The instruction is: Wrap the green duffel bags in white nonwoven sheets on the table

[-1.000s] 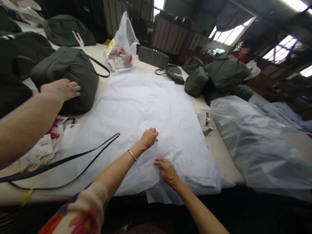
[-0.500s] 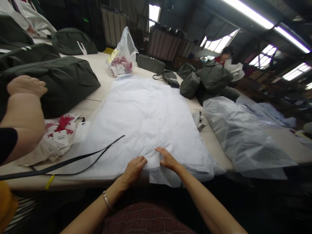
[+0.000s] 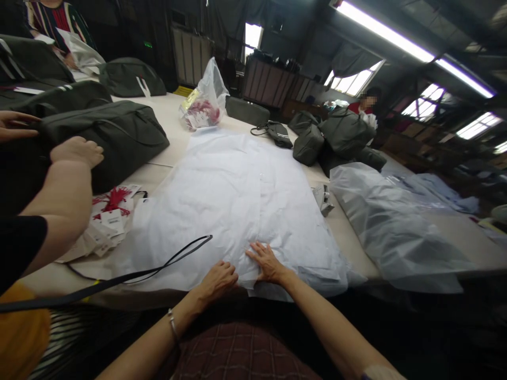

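Note:
A stack of thin white sheets, creased and partly see-through at its borders, lies in front of me. At its near edge my left hand is closed, with the fingers curled over the edge of a sheet; the fingertips are partly hidden. To its right, my right hand rests on the stack with its fingers spread, holding nothing. A dark strap runs in from the left and loops over the lower left part of the sheets.
At left a co-worker's hands are on a dark green bag. Near it lie tags with red cords. A plastic bag of tags stands at the back. More dark bags and clear plastic lie at right; another person is behind.
My right hand has spread flatter on the sheets, and the creased flap between my hands has smoothed out. The co-worker's hand moved right along the bag, and a second hand appeared. The view shifted slightly.

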`<action>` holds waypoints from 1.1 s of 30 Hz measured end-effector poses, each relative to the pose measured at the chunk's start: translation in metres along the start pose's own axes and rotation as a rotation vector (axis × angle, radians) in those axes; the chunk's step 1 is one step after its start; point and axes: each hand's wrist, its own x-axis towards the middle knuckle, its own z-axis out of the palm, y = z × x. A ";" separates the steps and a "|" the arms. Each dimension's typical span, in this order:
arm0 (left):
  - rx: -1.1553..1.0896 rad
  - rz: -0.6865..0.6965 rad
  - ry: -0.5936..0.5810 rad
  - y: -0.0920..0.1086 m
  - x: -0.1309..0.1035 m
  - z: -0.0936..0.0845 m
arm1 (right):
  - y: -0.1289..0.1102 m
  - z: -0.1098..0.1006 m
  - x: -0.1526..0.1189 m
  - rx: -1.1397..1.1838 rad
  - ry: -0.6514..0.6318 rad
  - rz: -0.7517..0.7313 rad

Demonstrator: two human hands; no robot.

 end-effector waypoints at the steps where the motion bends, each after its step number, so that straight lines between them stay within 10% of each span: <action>1: 0.008 0.012 0.012 0.003 0.000 0.002 | -0.001 0.001 -0.001 -0.013 -0.005 0.006; 22: -0.128 0.078 0.045 0.025 0.023 0.021 | 0.015 -0.017 -0.016 0.074 -0.108 -0.103; 33: -0.398 -0.118 0.047 0.016 0.031 0.018 | 0.023 -0.036 0.008 0.294 -0.158 -0.011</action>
